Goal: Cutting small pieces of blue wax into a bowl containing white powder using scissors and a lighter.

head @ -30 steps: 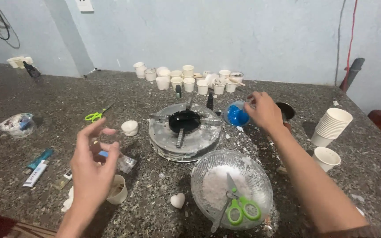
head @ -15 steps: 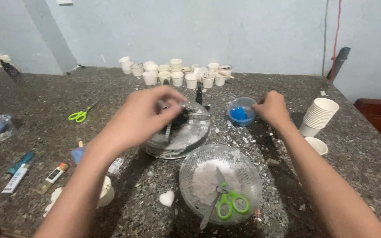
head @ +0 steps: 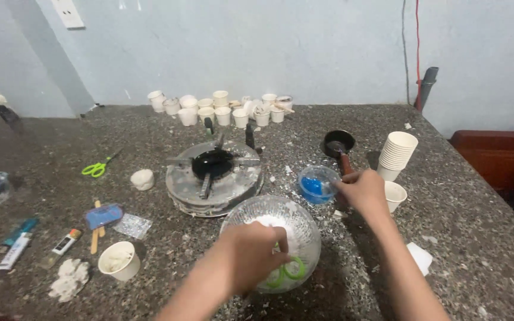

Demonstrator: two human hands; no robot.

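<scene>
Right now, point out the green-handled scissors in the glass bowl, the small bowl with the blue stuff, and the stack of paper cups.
green-handled scissors (head: 293,268), head view, on the right green handle loop.
small bowl (head: 322,176), head view, on its clear far rim.
stack of paper cups (head: 397,154), head view, on the side of the stack.

Burner (head: 214,176) and cup stack (head: 397,154) flanking bowls

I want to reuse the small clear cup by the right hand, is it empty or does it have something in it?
Not empty. The small clear cup stands upright with blue material in its bottom; the right hand touches its rim. How full, cannot tell.
</scene>
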